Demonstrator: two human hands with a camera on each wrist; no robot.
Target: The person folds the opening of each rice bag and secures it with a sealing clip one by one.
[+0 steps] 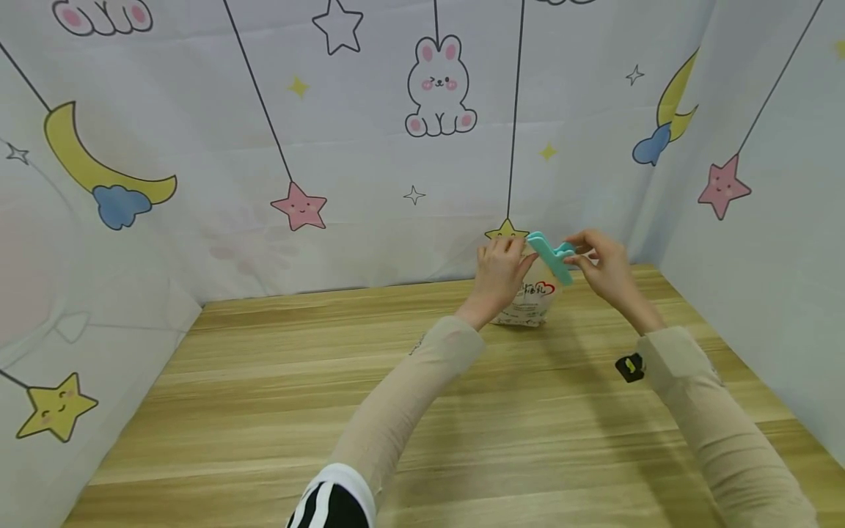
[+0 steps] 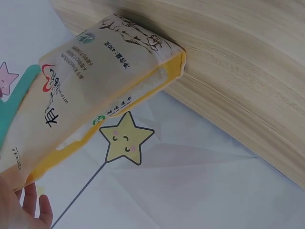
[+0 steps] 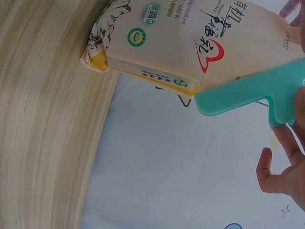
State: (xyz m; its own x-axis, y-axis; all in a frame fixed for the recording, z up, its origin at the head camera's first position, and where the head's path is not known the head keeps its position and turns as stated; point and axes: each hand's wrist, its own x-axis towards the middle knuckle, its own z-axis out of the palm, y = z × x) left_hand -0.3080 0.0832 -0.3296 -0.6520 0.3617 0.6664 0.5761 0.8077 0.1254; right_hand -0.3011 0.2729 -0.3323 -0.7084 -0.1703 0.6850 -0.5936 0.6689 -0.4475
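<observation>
A cream and yellow printed packet [image 1: 521, 314] stands upright at the back of the table, right of centre. My left hand [image 1: 499, 273] pinches its top edge; in the left wrist view that hand [image 2: 21, 210] shows at the packet's upper end. Between finger and thumb, my right hand [image 1: 609, 270] squeezes the handles of a teal bag clip [image 1: 549, 258]. In the right wrist view the clip [image 3: 248, 93] lies slantwise at the side of the packet [image 3: 171, 38], near its top. Whether its jaws have the packet's edge between them cannot be told.
The wood-grain table [image 1: 297, 396] reaches a white cloth backdrop [image 1: 370, 249] printed with stars, moons and rabbits, close behind the packet. Cloth also hangs along the left and right sides. A small black item [image 1: 630, 367] is at the right cuff.
</observation>
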